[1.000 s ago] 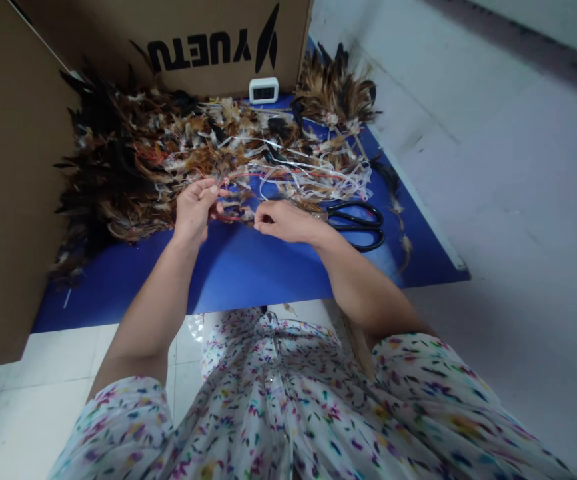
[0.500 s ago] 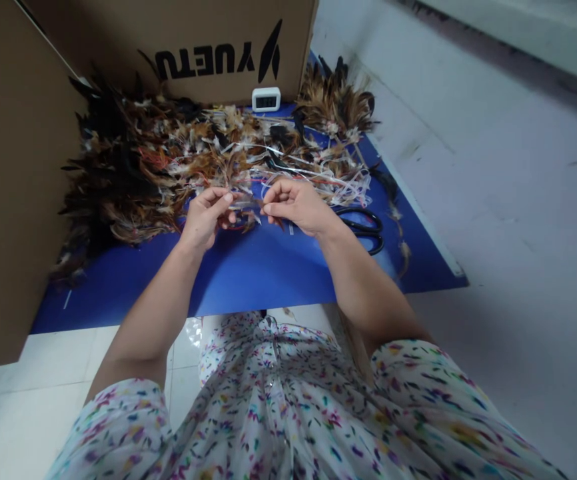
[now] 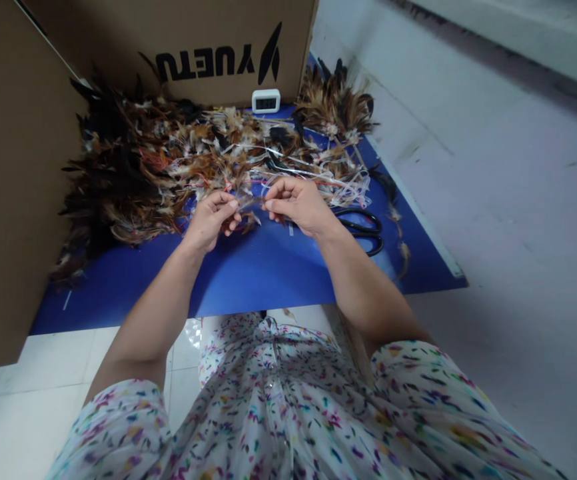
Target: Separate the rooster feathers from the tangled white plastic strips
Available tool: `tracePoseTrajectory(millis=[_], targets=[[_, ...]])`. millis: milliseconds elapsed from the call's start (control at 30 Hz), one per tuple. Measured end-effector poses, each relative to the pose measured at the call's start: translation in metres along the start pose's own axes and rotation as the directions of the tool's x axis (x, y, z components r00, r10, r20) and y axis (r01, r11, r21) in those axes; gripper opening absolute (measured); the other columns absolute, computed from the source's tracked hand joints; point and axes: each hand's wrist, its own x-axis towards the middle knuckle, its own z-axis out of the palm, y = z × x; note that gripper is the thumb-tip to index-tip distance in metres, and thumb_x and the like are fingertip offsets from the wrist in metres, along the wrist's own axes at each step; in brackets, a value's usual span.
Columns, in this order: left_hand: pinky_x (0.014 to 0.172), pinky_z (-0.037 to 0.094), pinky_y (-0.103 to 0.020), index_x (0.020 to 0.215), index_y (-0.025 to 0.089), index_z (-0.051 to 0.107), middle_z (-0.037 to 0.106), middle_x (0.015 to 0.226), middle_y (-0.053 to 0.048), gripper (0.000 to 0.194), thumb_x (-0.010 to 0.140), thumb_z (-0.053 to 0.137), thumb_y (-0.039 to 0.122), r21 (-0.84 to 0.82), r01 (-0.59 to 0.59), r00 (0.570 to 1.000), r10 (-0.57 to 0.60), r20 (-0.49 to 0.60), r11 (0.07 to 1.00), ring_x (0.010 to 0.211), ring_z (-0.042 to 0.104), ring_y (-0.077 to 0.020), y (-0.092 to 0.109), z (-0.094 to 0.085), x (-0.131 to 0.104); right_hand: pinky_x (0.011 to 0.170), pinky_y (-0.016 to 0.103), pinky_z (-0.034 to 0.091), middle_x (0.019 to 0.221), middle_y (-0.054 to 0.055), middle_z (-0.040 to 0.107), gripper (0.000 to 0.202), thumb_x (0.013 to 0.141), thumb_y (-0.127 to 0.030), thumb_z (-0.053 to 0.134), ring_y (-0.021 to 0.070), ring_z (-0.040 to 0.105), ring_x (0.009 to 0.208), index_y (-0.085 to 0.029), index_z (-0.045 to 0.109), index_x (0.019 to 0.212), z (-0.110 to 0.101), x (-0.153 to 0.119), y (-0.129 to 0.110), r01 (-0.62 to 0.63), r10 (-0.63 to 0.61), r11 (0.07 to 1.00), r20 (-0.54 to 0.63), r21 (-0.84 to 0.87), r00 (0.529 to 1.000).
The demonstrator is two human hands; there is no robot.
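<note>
Over the front of the blue table, my left hand (image 3: 214,218) and my right hand (image 3: 298,205) face each other, a short gap apart. Both pinch a small brownish feather (image 3: 252,200), whose thin pale part spans the gap between the fingertips. Its ends are hidden in the fingers. Just behind my hands spreads a large pile of brown, black and white feathers (image 3: 153,167). White and clear strips (image 3: 346,183) lie tangled past my right hand. Black-handled scissors (image 3: 368,230) rest beside my right wrist, their blades hidden.
A cardboard box (image 3: 208,40) stands behind the pile, and a cardboard panel (image 3: 13,187) closes off the left. A small white digital clock (image 3: 266,101) stands at the back. Another feather bunch (image 3: 338,100) lies back right by the wall (image 3: 493,167). The blue table (image 3: 268,280) ends near my body.
My left hand has shifted slightly right and its fingers have curled in a little. My right hand stays almost in place, still pinching.
</note>
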Motion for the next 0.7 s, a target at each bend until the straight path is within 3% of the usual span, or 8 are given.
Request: tracePoseTrajectory(millis=[267,433,533,700], targets=[[0.037,0.031,-0.013,0.075,0.017,0.054,0.059,0.056,0.005,0.033,0.071,0.086,0.026,-0.168,0.055,0.998,-0.057,-0.002,0.984,0.041,0.047,-0.0036,0.003,0.009,-0.004,0.052,0.019,0.05,0.086,0.002,0.072,0.032,0.08,-0.042,0.078,0.0101,0.067,0.068,-0.018,0.063,0.097,0.004,0.006,0.012,-0.074,0.081,0.971,-0.022,0.229,0.996],[0.036,0.032,-0.014,0.075,0.016,0.055,0.06,0.056,0.004,0.034,0.07,0.087,0.028,-0.169,0.073,0.997,-0.068,0.035,0.983,0.041,0.048,-0.004,-0.001,0.016,-0.009,0.05,0.02,0.047,0.075,-0.001,0.069,0.042,0.065,-0.042,0.088,0.0099,0.062,0.063,-0.017,0.066,0.092,0.021,0.003,0.023,-0.003,0.003,0.997,0.004,0.077,1.0],[0.036,0.033,-0.015,0.076,0.017,0.056,0.06,0.055,0.004,0.036,0.069,0.088,0.032,-0.126,0.063,0.997,-0.057,0.048,0.99,0.042,0.049,-0.0051,-0.004,0.02,-0.01,0.052,0.022,0.048,0.07,-0.001,0.067,0.043,0.066,-0.05,0.086,0.0113,0.062,0.063,-0.017,0.068,0.089,0.028,0.001,0.023,0.056,-0.056,0.998,0.015,-0.015,0.998],[0.036,0.035,-0.016,0.077,0.016,0.058,0.066,0.062,0.002,0.037,0.069,0.088,0.037,-0.078,0.025,0.998,-0.02,0.066,0.997,0.044,0.053,-0.006,-0.007,0.02,-0.009,0.052,0.021,0.047,0.066,-0.002,0.064,0.042,0.069,-0.055,0.082,0.0093,0.057,0.059,-0.017,0.068,0.08,0.026,0.003,0.021,0.099,-0.104,0.993,-0.066,-0.066,0.992]])
